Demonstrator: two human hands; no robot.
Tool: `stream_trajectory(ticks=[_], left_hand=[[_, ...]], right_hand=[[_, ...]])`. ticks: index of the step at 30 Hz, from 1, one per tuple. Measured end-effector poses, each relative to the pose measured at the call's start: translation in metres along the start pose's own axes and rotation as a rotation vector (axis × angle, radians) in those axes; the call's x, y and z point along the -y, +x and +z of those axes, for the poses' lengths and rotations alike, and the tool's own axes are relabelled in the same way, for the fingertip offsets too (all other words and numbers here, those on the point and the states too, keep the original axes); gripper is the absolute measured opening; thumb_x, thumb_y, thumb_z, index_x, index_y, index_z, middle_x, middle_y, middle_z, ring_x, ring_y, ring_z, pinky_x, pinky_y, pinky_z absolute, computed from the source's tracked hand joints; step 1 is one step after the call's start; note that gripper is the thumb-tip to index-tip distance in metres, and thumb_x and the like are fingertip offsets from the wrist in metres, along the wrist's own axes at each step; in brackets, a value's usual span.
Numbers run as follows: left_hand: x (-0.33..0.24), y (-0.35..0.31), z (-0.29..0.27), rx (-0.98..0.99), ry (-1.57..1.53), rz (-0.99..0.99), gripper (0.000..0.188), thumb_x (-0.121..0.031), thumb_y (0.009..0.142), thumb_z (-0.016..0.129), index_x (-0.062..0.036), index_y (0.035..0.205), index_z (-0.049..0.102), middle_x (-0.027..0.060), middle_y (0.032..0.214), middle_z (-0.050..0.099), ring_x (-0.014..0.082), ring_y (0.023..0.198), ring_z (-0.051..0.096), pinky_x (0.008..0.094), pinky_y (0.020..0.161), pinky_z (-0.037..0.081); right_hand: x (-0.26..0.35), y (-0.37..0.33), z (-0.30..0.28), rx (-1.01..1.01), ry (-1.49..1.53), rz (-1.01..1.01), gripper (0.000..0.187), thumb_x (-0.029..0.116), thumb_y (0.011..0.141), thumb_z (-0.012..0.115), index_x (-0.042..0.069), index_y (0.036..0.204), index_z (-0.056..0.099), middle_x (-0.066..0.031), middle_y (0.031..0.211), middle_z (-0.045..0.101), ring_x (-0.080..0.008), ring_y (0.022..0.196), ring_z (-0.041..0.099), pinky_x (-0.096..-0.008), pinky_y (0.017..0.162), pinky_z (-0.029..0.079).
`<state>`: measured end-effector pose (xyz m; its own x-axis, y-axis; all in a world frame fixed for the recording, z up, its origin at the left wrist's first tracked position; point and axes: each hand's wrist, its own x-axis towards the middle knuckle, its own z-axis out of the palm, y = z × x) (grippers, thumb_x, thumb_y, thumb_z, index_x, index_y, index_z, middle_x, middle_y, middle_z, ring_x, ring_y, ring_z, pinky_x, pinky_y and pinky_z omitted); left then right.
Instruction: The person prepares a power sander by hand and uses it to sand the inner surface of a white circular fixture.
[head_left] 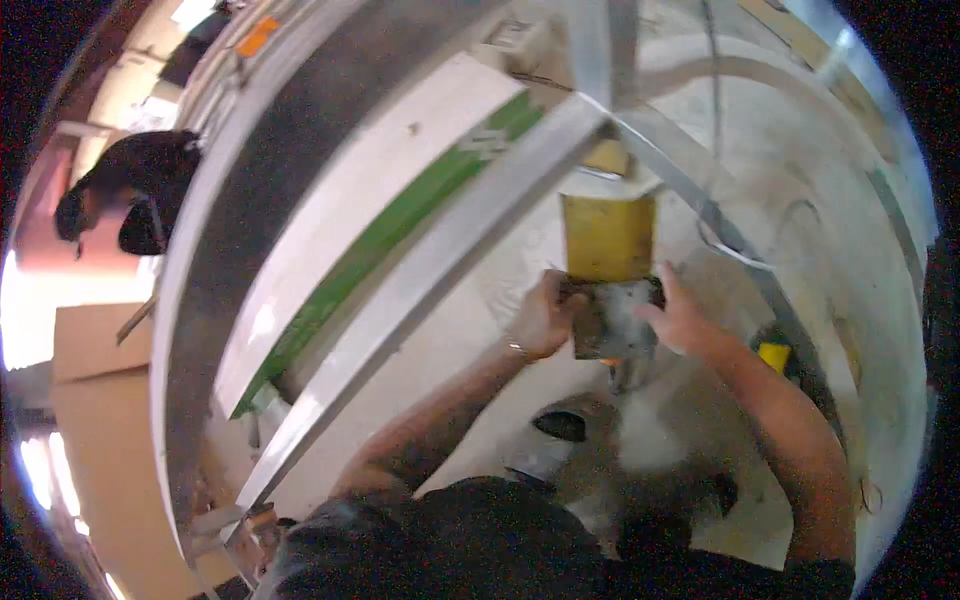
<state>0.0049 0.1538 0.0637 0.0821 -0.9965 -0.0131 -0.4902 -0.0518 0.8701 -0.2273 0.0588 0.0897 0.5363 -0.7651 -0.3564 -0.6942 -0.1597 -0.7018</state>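
Observation:
Between my hands is a boxy object with a scuffed grey face (628, 325) and a yellow panel (608, 238) standing out beyond its far edge. Its exact kind is too blurred to make out. My left hand (545, 318) grips the left side, fingers curled at the corner near a dark strip. On the right side, my right hand (682, 318) holds it with the thumb on the grey face and a finger along the edge. Something small and orange (613, 365) shows just below the near edge.
A metal frame beam (440, 265) slants across the left, beside a long white and green box (400, 220). A metal post (605, 50) rises beyond my hands. A yellow item (773, 355) lies at right. Cardboard (100, 440) and another person in dark clothing (150, 190) are far left.

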Motion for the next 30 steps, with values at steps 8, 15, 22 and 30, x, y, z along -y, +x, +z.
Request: stream_trajectory(ticks=[8, 15, 22, 30], left_hand=[[0.002, 0.002, 0.006, -0.057, 0.002, -0.118, 0.026, -0.015, 0.089, 0.059, 0.0019, 0.108, 0.056, 0.0248, 0.1, 0.066, 0.0413, 0.099, 0.063, 0.0452, 0.083, 0.051], [-0.001, -0.012, -0.018, -0.018, -0.115, -0.19, 0.025, -0.018, 0.092, 0.058, 0.001, 0.107, 0.061, 0.0152, 0.087, 0.07, 0.0221, 0.084, 0.069, 0.0347, 0.079, 0.053], [0.014, -0.018, -0.018, 0.092, -0.413, -0.246, 0.02, -0.011, 0.091, 0.061, 0.0024, 0.105, 0.063, 0.0078, 0.095, 0.069, 0.0157, 0.09, 0.065, 0.0314, 0.083, 0.053], [-0.002, -0.012, -0.03, 0.122, -0.397, -0.342, 0.021, -0.014, 0.097, 0.056, 0.0035, 0.107, 0.064, 0.0093, 0.101, 0.068, 0.0174, 0.093, 0.066, 0.0334, 0.087, 0.054]], right_hand=[[-0.032, 0.003, 0.024, -0.117, -0.031, -0.099, 0.074, 0.023, 0.086, 0.069, -0.002, 0.143, 0.029, -0.0249, 0.122, 0.056, -0.033, 0.112, 0.056, -0.042, 0.096, 0.043], [-0.011, 0.008, 0.017, -0.06, 0.017, -0.08, 0.073, 0.022, 0.085, 0.072, -0.003, 0.14, 0.032, -0.0221, 0.111, 0.06, -0.0277, 0.101, 0.059, -0.0383, 0.093, 0.045], [0.001, 0.0, -0.003, 0.02, 0.119, 0.028, 0.044, 0.026, 0.092, 0.062, -0.001, 0.124, 0.052, -0.0222, 0.117, 0.061, -0.0326, 0.108, 0.059, -0.0387, 0.095, 0.044], [0.001, 0.0, 0.002, -0.089, 0.233, 0.0, 0.022, 0.011, 0.089, 0.057, 0.001, 0.107, 0.064, -0.0202, 0.105, 0.066, -0.0325, 0.096, 0.064, -0.0392, 0.084, 0.05]])
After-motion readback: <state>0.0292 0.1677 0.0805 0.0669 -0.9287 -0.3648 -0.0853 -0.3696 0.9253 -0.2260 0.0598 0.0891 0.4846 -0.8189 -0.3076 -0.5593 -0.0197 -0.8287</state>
